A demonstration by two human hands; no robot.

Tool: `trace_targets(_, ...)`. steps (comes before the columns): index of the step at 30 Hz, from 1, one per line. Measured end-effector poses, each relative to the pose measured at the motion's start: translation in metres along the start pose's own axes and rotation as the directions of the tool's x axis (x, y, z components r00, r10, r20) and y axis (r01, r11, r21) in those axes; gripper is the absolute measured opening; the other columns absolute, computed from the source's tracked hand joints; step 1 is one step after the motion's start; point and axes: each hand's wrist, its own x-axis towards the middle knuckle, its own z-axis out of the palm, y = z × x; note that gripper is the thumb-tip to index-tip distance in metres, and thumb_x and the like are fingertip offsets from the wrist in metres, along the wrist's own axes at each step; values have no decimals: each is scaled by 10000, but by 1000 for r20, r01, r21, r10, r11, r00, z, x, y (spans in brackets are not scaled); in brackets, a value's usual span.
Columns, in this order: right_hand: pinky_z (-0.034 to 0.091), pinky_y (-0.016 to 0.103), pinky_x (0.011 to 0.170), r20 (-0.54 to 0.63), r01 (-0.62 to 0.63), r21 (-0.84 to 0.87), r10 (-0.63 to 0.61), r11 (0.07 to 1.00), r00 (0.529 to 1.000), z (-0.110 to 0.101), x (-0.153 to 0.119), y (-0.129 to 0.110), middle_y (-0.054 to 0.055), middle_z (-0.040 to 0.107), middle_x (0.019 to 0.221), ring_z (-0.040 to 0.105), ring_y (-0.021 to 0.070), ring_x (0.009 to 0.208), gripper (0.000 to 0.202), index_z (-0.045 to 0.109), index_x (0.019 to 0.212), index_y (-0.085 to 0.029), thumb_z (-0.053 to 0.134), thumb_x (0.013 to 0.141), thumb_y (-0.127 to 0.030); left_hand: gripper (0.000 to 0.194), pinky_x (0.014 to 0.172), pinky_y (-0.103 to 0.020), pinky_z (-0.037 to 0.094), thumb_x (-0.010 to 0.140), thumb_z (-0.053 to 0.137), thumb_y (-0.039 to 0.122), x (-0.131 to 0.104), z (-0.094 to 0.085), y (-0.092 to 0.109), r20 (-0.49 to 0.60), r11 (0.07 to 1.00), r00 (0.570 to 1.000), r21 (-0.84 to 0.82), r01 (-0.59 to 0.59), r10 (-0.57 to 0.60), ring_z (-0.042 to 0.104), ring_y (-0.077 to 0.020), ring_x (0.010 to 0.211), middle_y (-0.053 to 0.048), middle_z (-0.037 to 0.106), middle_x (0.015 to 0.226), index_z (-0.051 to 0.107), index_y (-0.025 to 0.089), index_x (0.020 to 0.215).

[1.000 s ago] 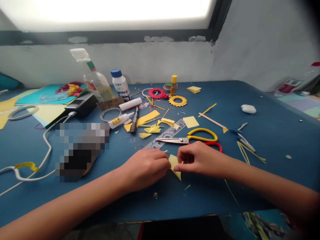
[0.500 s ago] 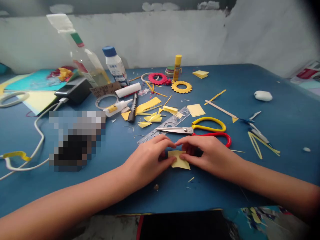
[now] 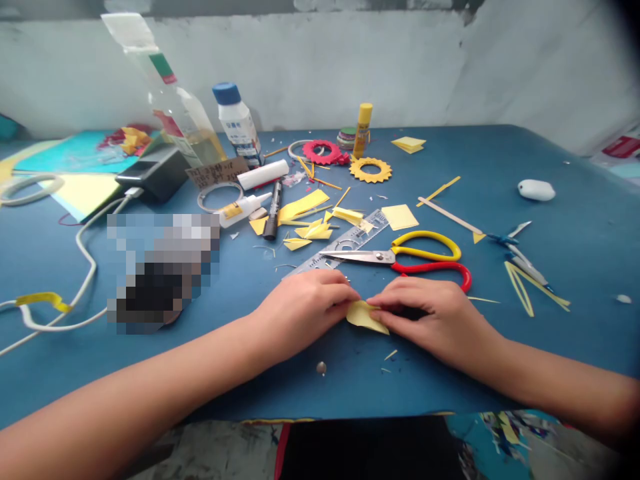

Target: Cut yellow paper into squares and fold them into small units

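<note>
A small yellow paper piece (image 3: 366,317) is bent between my two hands near the table's front edge. My left hand (image 3: 306,308) pinches its left upper edge. Thumb and fingers of my right hand (image 3: 434,313) close on its right upper side. Just beyond the hands, scissors (image 3: 383,257) with one yellow and one red handle lie on a clear ruler (image 3: 377,221). A flat yellow paper square (image 3: 400,217) rests behind the scissors. Folded yellow pieces (image 3: 315,230) lie to the left of the ruler.
On the blue table (image 3: 500,360) are a black marker (image 3: 273,212), glue bottle (image 3: 243,210), glue stick (image 3: 364,130), yellow ring (image 3: 371,170) and red ring (image 3: 321,152). A tall bottle (image 3: 185,127) and white bottle (image 3: 239,127) stand behind. A wooden stick (image 3: 450,215) lies right.
The yellow paper, flatter before, is now curled upward between the hands. My left fingers have closed on its edge. The whole view has shifted slightly.
</note>
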Motion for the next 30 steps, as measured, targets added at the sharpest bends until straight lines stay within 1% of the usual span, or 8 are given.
trace_targets(2, 516, 236, 639, -6, 130, -71, -131, 989, 991, 0, -3, 2, 38, 670, 822, 617, 129, 719, 137, 704, 920, -172, 586, 863, -133, 175, 705, -248, 503, 910, 507, 188, 0, -3, -1, 40, 995, 997, 69, -66, 64, 632, -161, 799, -44, 669, 908, 679, 172, 939)
trace_targets(5, 518, 256, 651, 32, 283, -219, -283, 934, 959, 0, -7, 5, 66, 657, 858, 602, 143, 745, 170, 682, 989, -149, 535, 903, -140, 204, 699, -263, 502, 927, 462, 166, 1, -10, 0, 165, 966, 977, 195, -169, 137, 625, -180, 834, -61, 658, 983, 652, 167, 1000)
trace_targets(8, 524, 275, 669, 93, 382, -346, -374, 857, 923, -1, -9, 6, 90, 658, 875, 608, 162, 763, 191, 654, 1031, -115, 496, 925, -135, 220, 640, -269, 499, 916, 454, 127, 2, -17, 4, 281, 920, 943, 291, -261, 179, 611, -209, 866, -91, 648, 1008, 635, 139, 1040)
trace_targets(11, 523, 288, 668, 140, 446, -437, -431, 781, 891, -3, -10, 5, 102, 662, 860, 616, 174, 755, 205, 644, 1021, -95, 458, 939, -120, 225, 542, -265, 470, 906, 446, 110, 2, -21, 7, 332, 870, 924, 378, -316, 191, 598, -226, 850, -115, 644, 992, 632, 114, 1032)
trace_targets(16, 513, 318, 678, 250, 510, -454, -445, 731, 860, -6, -9, 6, 116, 651, 889, 610, 195, 778, 216, 620, 1065, -67, 447, 940, -106, 266, 500, -256, 446, 929, 374, 102, 0, -21, 10, 328, 811, 922, 470, -349, 206, 588, -209, 793, -119, 631, 933, 633, 103, 990)
trace_targets(23, 517, 331, 667, 273, 516, -454, -438, 726, 856, -6, -8, 5, 125, 641, 896, 607, 206, 776, 207, 624, 1035, -53, 449, 929, -84, 247, 481, -273, 480, 908, 388, 77, -7, -21, 15, 321, 780, 930, 528, -335, 182, 584, -197, 681, -98, 609, 853, 630, 85, 957)
trace_targets(27, 532, 336, 709, 274, 520, -432, -442, 737, 854, -5, -7, 5, 130, 643, 941, 615, 205, 828, 215, 622, 1039, -64, 435, 936, -85, 237, 486, -286, 492, 862, 408, 30, -13, -24, 20, 258, 772, 956, 575, -270, 142, 601, -205, 666, -95, 607, 835, 631, 83, 923)
trace_targets(30, 541, 339, 735, 255, 527, -413, -461, 743, 850, -4, -6, 6, 129, 653, 977, 618, 204, 876, 221, 623, 1037, -90, 422, 944, -94, 205, 501, -286, 486, 875, 437, 70, -15, -21, 17, 169, 804, 975, 555, -212, 141, 605, -203, 690, -91, 610, 874, 617, 94, 972)
